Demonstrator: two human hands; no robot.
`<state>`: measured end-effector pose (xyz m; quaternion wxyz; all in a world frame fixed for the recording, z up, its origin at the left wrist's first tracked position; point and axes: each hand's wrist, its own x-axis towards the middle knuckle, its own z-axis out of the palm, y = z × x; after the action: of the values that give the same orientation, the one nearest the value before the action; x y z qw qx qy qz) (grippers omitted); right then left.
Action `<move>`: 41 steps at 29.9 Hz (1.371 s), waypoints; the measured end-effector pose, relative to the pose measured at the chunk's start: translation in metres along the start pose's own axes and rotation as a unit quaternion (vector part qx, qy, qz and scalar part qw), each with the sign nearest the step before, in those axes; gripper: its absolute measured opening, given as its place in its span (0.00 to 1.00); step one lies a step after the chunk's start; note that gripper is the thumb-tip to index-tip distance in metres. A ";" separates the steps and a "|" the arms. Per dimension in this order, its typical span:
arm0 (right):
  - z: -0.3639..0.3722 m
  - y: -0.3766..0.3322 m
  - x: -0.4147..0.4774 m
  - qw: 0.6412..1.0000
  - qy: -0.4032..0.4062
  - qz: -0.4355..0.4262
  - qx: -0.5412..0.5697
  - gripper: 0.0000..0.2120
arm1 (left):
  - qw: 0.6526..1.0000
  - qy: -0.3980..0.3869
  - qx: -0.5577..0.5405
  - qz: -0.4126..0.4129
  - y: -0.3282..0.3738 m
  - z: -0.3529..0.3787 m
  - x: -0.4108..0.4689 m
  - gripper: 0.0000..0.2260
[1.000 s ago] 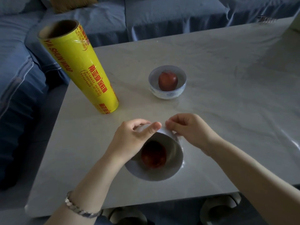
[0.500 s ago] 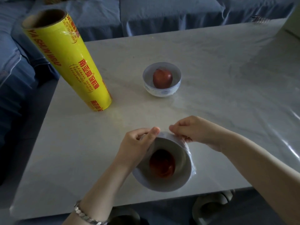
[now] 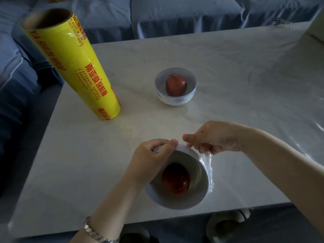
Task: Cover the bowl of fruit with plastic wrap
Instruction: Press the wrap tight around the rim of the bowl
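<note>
Near bowl (image 3: 177, 202) at the table's (image 3: 228, 67) front edge holds one red apple (image 3: 176, 179); far bowl (image 3: 175, 100) mid-table holds a second apple (image 3: 176, 85). Left hand (image 3: 150, 158) curls round near bowl's far rim. Right hand (image 3: 215, 137) pinches plastic wrap (image 3: 207, 163) bunched down its right side.

Pale table (image 3: 228, 67): wrap roll (image 3: 73, 64) upright, far bowl (image 3: 175, 99).

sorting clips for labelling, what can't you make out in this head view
All in the head view:
1. The near bowl has its left rim hidden under the left hand.
2. The plastic wrap is clear and shows only as glints on the right side; whether it spans the mouth cannot be told.
3. The far bowl: film over it or not, too faint to tell.
4. The yellow roll: small print too small to read.
</note>
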<state>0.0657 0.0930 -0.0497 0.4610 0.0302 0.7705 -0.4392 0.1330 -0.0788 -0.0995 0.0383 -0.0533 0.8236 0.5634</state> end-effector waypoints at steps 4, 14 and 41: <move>0.003 0.004 0.001 0.997 0.031 -0.072 -0.013 0.15 | 1.000 0.008 0.004 -0.008 -0.002 0.000 0.000 0.09; 0.036 0.016 0.037 0.937 0.196 -0.285 0.046 0.12 | 1.000 0.019 -0.013 -0.005 -0.007 -0.004 -0.002 0.13; 0.033 0.038 -0.019 0.966 0.109 -0.230 -0.036 0.23 | 0.999 0.032 0.022 -0.008 -0.012 -0.001 -0.002 0.19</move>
<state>0.1161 0.1000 -0.0671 0.2621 -0.1168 0.8175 -0.4993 0.1363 -0.0838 -0.1096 0.0181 -0.0773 0.8359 0.5431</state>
